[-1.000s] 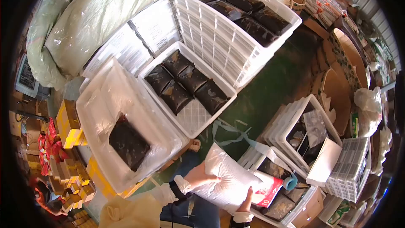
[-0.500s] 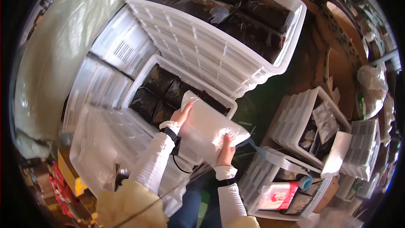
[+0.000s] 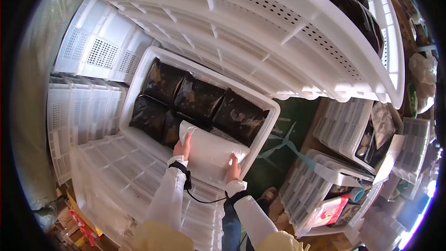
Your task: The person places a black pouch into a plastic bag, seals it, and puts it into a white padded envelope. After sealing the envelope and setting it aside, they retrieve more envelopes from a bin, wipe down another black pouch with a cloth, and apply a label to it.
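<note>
A white, translucent plastic package (image 3: pixel 211 154) is held over the front of a white crate (image 3: pixel 275 111). My left hand (image 3: pixel 183 147) grips its left end, and my right hand (image 3: pixel 233 168) grips its right end. Inside the crate lie several dark plastic-wrapped packs (image 3: pixel 197 96), set side by side in rows. The white package hides part of the front row. Both wrists carry black bands, and a dark cable hangs between them.
A tall stack of white crates (image 3: pixel 260 28) rises behind, with dark packs on top. More white crates (image 3: pixel 86 111) stand at the left. At the right, a crate (image 3: pixel 302 195) holds a red-and-white packet (image 3: pixel 329 210) and a blue tape roll (image 3: pixel 357 194).
The view has moved closer to the crate and stack. Both hands, still holding the white package, have shifted slightly left and down in view, uncovering more of the dark packs.
</note>
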A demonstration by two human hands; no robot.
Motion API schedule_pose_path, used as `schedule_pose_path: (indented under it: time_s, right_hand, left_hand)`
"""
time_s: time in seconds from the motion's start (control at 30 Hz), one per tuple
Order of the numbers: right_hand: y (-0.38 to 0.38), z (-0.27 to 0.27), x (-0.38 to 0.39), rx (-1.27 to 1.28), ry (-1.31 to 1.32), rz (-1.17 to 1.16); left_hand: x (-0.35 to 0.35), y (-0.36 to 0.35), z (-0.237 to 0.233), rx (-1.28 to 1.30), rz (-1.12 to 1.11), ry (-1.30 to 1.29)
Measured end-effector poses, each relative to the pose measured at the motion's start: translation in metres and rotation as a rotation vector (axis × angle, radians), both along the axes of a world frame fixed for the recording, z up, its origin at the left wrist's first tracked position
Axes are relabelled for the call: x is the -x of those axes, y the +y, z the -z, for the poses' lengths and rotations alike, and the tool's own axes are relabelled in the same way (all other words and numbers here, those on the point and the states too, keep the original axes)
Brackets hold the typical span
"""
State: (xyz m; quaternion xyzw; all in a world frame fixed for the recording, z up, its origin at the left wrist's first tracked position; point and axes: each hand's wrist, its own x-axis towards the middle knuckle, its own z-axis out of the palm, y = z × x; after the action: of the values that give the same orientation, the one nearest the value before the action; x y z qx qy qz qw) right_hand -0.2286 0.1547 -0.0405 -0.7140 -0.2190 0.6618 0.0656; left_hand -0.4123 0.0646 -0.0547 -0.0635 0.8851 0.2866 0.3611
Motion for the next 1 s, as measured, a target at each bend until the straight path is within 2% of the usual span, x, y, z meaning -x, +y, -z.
schedule_pose_path:
  time_s: [0.03,0.13,0.27,0.37,0.43,0.53,0.6,0.63,0.67,0.7,0.73,0.9,0.97,1.0]
  right_hand:
    - [0.003,0.005,-0.003,0.05,-0.047,-0.017]
    - [-0.001,0.034,-0.009,-0.069,-0.071,-0.053]
    - [-0.014,0.058,-0.012,-0.147,-0.138,-0.003]
    - [-0.028,0.092,-0.018,-0.167,-0.128,0.034]
    - [-0.023,0.077,-0.01,-0.144,-0.108,0.1]
    - [-0.004,0.02,0.004,-0.065,-0.125,-0.01]
    - [-0.021,0.023,-0.001,-0.216,-0.029,-0.046]
    - [-0.022,0.022,0.0,-0.3,0.024,-0.063]
    - [-0.027,0.014,-0.009,-0.194,-0.008,-0.15]
    - [-0.026,0.007,-0.012,-0.175,0.024,-0.137]
    - [-0.029,-0.001,-0.019,-0.154,0.056,-0.122]
    - [-0.013,-0.045,-0.07,0.009,0.151,-0.049]
    - [0.0,-0.06,-0.094,0.005,0.128,-0.044]
    - [0.004,-0.065,-0.112,0.007,0.136,-0.052]
  left_hand:
    - [-0.003,0.001,0.006,-0.038,-0.009,-0.032]
    - [-0.01,0.006,0.014,-0.102,0.02,0.004]
    - [-0.019,0.011,0.01,-0.063,0.051,0.06]
    - [-0.022,0.011,0.009,0.124,0.166,0.152]
    - [-0.022,0.016,0.005,0.099,0.202,0.208]
    - [-0.016,0.021,0.006,0.096,0.285,0.261]
    - [-0.012,0.021,0.004,0.063,0.365,0.319]
    - [-0.012,0.023,0.0,-0.022,0.28,0.307]
    - [-0.012,0.026,-0.006,-0.109,0.197,0.296]
    - [-0.012,0.028,-0.013,-0.194,0.115,0.284]
    - [-0.011,0.025,-0.007,-0.251,0.077,0.417]
    - [0.005,0.019,-0.012,-0.243,-0.157,0.495]
    - [0.007,0.035,-0.05,-0.295,-0.266,0.414]
    - [0.005,0.042,-0.067,-0.361,-0.254,0.452]
